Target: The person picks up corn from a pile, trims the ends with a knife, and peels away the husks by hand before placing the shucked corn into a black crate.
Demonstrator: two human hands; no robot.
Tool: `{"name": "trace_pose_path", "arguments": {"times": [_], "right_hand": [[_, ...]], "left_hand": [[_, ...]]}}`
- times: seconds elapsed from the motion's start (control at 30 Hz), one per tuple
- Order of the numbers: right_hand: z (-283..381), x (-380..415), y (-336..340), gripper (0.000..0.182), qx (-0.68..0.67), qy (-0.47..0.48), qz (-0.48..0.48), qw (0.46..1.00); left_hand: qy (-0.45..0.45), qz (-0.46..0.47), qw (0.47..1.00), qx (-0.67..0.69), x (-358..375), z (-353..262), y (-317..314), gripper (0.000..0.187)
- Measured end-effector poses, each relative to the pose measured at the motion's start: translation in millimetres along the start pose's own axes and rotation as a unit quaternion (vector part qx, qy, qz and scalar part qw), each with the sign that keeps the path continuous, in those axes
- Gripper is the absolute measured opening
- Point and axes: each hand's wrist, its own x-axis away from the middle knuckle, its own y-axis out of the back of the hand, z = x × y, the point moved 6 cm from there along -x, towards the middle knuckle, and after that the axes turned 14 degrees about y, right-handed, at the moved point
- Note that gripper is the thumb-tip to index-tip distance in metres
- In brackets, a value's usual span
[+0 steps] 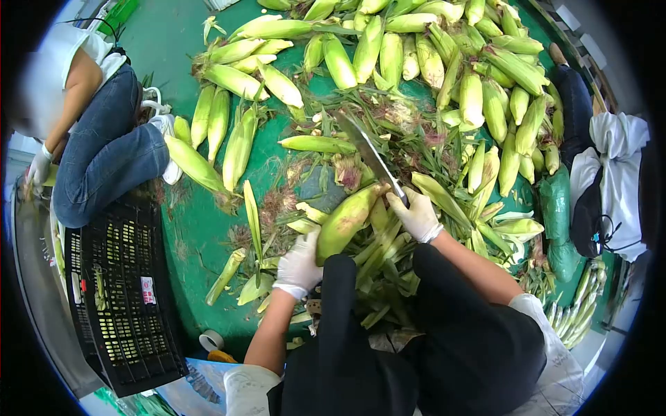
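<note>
Over the green floor, the white-gloved left hand grips a green, husk-wrapped corn ear; the right hand clenches a long steel knife, which could slip if the ear twists.

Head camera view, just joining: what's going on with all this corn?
The left hand holds an ear of corn still in its green husk, while the right hand grips a long knife near the ear's far end. Husk scraps litter the green floor, and a big pile of unpeeled ears lies beyond. A co-worker sits at left, near a black crate.
</note>
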Motion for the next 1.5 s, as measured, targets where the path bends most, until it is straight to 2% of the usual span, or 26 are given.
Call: {"name": "trace_pose_path", "arguments": {"times": [0.1, 0.17, 0.27, 0.4, 0.47, 0.53, 0.6, 0.7, 0.73, 0.8, 0.87, 0.93, 0.97, 1.03, 1.07, 1.13, 1.17, 1.2, 1.23, 1.27, 1.3, 1.33, 1.37, 1.43, 1.47, 1.5], "right_hand": [[12.0, -5.8, 2.1, 0.037, 0.024, 0.021, 0.008, 0.999], [19.4, -11.0, 9.7, 0.036, -0.028, 0.055, -0.018, 0.998], [89.4, -17.9, 57.2, 0.027, -0.041, 0.094, -0.064, 0.993], [137.5, -15.1, 86.0, 0.018, -0.266, 0.232, -0.179, 0.918], [104.1, -1.8, 63.4, 0.016, -0.132, 0.276, -0.135, 0.943], [31.0, 27.0, 0.8, 0.023, -0.052, 0.108, -0.030, 0.992], [-33.8, 55.6, -37.2, 0.037, 0.071, -0.076, 0.087, 0.991], [-59.8, 66.9, -30.3, 0.049, -0.033, -0.185, 0.126, 0.974], [-61.5, 68.6, -30.1, 0.049, -0.039, -0.198, 0.123, 0.972], [-56.3, 70.4, -35.0, 0.047, 0.069, -0.164, 0.099, 0.979], [-37.6, 78.5, -28.1, 0.049, -0.036, -0.247, 0.149, 0.957], [-50.3, 86.7, -32.2, 0.051, -0.057, -0.257, 0.223, 0.939], [-50.4, 88.4, -26.3, 0.053, -0.086, -0.286, 0.217, 0.929], [-67.4, 93.0, -32.9, 0.052, -0.156, -0.314, 0.192, 0.917], [-72.1, 95.2, -38.2, 0.051, -0.227, -0.338, 0.170, 0.897], [-40.5, 85.3, -21.3, 0.047, -0.181, -0.334, 0.204, 0.902], [-42.0, 87.5, -27.6, 0.045, -0.187, -0.320, 0.201, 0.907], [-42.5, 89.5, -36.7, 0.044, -0.193, -0.304, 0.207, 0.910], [-46.5, 92.1, -42.7, 0.040, -0.230, -0.305, 0.191, 0.904], [-52.5, 94.0, -50.4, 0.040, -0.224, -0.295, 0.213, 0.904], [-60.5, 97.3, -53.8, 0.039, -0.243, -0.298, 0.190, 0.904], [-65.3, 96.1, -52.6, 0.038, -0.263, -0.301, 0.161, 0.902], [-57.9, 95.3, -44.7, 0.036, -0.259, -0.358, 0.177, 0.879], [-66.6, 94.2, -44.6, 0.035, -0.271, -0.347, 0.184, 0.879], [-72.2, 98.4, -48.1, 0.034, -0.285, -0.342, 0.188, 0.876], [-75.8, 99.8, -51.8, 0.033, -0.315, -0.302, 0.170, 0.884]], "left_hand": [[0.106, 0.012, 0.991, -0.079, -16.1, 13.7, -38.9, 0.079], [0.169, 0.017, 0.984, 0.055, -19.5, 30.9, -36.9, 0.079], [0.164, 0.045, 0.977, 0.128, -24.2, 54.1, -42.4, 0.077], [0.180, 0.054, 0.975, 0.115, -17.6, 54.0, -7.1, 0.067], [0.182, 0.068, 0.976, 0.100, -15.5, 51.7, 2.5, 0.066], [0.185, 0.076, 0.975, 0.093, -14.1, 51.9, 11.1, 0.066], [0.157, 0.076, 0.978, 0.117, -12.3, 58.4, 17.7, 0.060], [0.187, 0.178, 0.903, 0.343, 1.1, 99.1, 2.9, 0.049], [0.197, 0.236, 0.842, 0.443, 3.6, 97.5, 8.2, 0.050], [0.136, 0.181, 0.823, 0.521, 1.3, 88.8, 24.6, 0.047], [0.125, 0.160, 0.801, 0.563, -16.9, 71.6, 23.2, 0.043], [0.149, 0.243, 0.752, 0.594, -49.8, 38.6, 11.4, 0.036], [0.102, 0.284, 0.719, 0.627, -68.0, 17.3, 2.4, 0.029], [0.148, 0.309, 0.629, 0.698, -83.2, -32.0, -10.8, 0.039], [0.092, 0.357, 0.595, 0.715, -85.6, -75.4, 0.8, 0.042], [0.007, 0.376, 0.644, 0.666, -99.2, -160.6, 31.8, 0.048], [-0.140, 0.484, 0.603, 0.619, -125.9, -210.4, 25.4, 0.049], [-0.165, 0.407, 0.648, 0.622, -134.1, -254.5, 52.5, 0.045], [-0.163, 0.412, 0.640, 0.628, -139.1, -297.0, 66.2, 0.046], [-0.160, 0.419, 0.713, 0.540, -145.6, -336.4, 79.5, 0.051], [-0.258, 0.396, 0.677, 0.565, -144.8, -367.9, 99.2, 0.064], [-0.297, 0.322, 0.725, 0.531, -147.0, -382.4, 120.9, 0.074], [-0.305, 0.317, 0.727, 0.527, -159.2, -385.1, 127.3, 0.085], [-0.282, 0.186, 0.780, 0.526, -196.2, -338.2, 144.0, 0.083], [-0.284, -0.153, 0.846, 0.424, -228.1, -282.9, 153.5, 0.066], [-0.217, -0.304, 0.869, 0.324, -250.9, -222.6, 167.5, 0.042]]}}
